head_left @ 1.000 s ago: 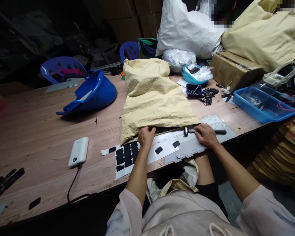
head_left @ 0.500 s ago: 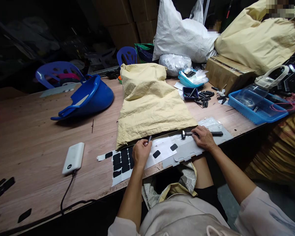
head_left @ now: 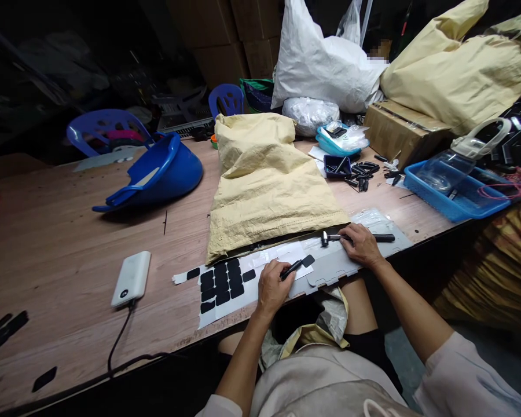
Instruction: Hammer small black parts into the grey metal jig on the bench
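Clearance from the hammer [head_left: 384, 238] seemed advisable for the black piece [head_left: 291, 270] clamped in fingers of the left hand [head_left: 271, 289]; whether fingers of the right hand [head_left: 362, 245] gripped the hammer could not be told.

This looks like a workshop: a hammer [head_left: 384, 238] and loose black parts [head_left: 363, 171] on the wood-grain surface [head_left: 80, 255], stacked cardboard cartons [head_left: 260, 58] and a bulging white sack [head_left: 316, 69] at the frame's top centre.

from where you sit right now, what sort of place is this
Probably a small assembly workshop: a black-handled metal hammer, loose black cylindrical parts and a large bulging white sack suggest it.
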The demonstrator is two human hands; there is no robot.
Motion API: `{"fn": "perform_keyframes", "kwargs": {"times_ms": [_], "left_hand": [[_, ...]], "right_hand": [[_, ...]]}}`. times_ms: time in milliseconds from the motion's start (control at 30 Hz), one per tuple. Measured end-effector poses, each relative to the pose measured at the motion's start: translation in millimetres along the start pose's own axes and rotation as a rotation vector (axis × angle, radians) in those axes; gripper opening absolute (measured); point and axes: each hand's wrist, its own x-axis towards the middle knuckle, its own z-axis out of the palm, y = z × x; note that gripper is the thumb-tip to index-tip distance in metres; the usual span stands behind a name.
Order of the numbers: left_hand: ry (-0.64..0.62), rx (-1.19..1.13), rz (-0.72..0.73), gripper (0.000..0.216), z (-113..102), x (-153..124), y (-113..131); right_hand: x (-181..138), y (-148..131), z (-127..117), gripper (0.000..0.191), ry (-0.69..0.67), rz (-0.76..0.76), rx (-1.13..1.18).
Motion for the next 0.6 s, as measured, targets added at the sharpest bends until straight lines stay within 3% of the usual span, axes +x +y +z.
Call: {"fn": "perform_keyframes", "kwargs": {"times_ms": [600], "left_hand": [[0.009,-0.027,-0.024,0.014,5.9,0.9,-3.9]], "right_hand": [[-0.5,-1.1,-1.5,0.015,-0.007,0.001,-0.009]]}}
